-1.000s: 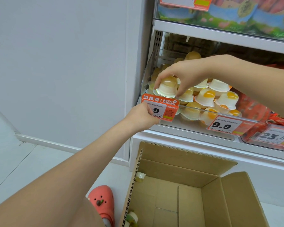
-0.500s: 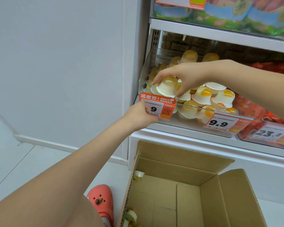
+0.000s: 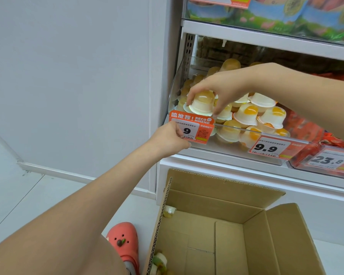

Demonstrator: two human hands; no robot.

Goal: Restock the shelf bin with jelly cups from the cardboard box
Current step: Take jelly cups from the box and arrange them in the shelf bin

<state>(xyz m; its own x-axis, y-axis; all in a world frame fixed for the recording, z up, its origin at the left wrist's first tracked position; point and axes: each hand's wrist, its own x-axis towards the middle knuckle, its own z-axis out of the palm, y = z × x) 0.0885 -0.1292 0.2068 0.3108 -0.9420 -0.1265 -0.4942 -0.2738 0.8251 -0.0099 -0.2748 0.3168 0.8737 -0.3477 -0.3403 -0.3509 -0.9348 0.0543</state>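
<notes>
A white wall stands left of the shelf bin [image 3: 236,143]. The right hand [image 3: 222,86] pinches a jelly cup [image 3: 202,104] over the bin's front left corner. The left hand [image 3: 170,136] curls round the price tag [image 3: 197,126] there. Below the bin sits the cardboard box [image 3: 226,225] with a few cups

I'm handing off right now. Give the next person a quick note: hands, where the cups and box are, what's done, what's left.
Right hand grips one jelly cup upside down over the shelf bin's front left corner.
Left hand holds the orange price tag on the bin's front edge.
Done: bin is piled with cups.
Left: set this cup down, then fetch the few cups remaining along the cardboard box's left wall.
</notes>
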